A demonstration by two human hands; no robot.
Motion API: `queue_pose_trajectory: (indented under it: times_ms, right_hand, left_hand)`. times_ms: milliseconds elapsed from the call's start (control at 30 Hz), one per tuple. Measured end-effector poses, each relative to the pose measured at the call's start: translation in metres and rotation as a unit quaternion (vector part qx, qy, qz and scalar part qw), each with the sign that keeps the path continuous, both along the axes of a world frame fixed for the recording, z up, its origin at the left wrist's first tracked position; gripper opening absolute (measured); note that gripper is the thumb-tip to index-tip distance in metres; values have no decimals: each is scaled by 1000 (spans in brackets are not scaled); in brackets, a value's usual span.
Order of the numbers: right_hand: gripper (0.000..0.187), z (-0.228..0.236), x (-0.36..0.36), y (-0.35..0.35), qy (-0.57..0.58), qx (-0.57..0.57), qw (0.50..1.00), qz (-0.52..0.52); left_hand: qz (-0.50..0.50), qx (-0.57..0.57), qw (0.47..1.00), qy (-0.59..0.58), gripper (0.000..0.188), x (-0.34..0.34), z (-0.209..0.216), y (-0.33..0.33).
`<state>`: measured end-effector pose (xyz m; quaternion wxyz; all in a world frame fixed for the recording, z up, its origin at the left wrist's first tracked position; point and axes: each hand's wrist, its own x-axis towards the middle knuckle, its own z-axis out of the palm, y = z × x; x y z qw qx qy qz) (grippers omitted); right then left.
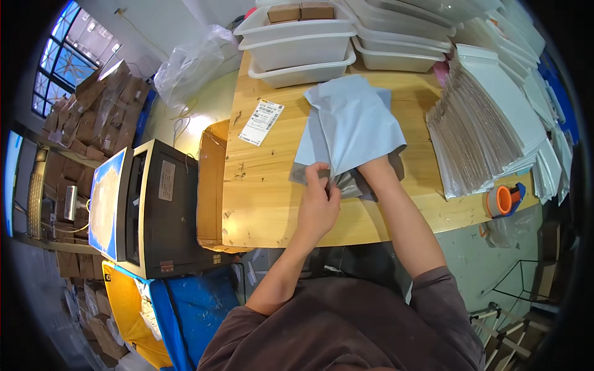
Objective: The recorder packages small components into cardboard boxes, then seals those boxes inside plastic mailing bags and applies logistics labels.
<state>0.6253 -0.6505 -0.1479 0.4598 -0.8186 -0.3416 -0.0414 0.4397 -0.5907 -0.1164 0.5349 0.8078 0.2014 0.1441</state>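
Observation:
A light blue plastic mailing bag (356, 123) with a dark grey inside lies on the wooden table (266, 198), its mouth toward me. My left hand (320, 207) pinches the near edge of that mouth between thumb and fingers. My right hand (374, 170) reaches into the bag up to about the wrist. The bag covers its fingers, so whatever they touch is hidden. To the left of the bag, a white printed label (262, 122) lies flat on the tabletop.
White plastic tubs (303, 52) stand stacked at the back, small brown boxes (292, 12) in the top one. A tall pile of white padded mailers (479, 117) fills the right side. An orange-and-blue tape dispenser (504, 200) sits near the right edge. A cardboard box (212, 185) adjoins the left edge.

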Motion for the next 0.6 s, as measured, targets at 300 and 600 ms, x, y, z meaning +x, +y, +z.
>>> queue_pose_trajectory:
  times_ms: [300, 600]
  right_hand:
    - [60, -3, -5, -7, -93, -5, 995, -16]
    - [59, 38, -11, -2, 99, 51, 993, 36]
  left_hand:
    - [18, 58, 998, 7, 22, 3, 6, -3]
    - [0, 13, 1000, 19, 15, 2, 7, 8]
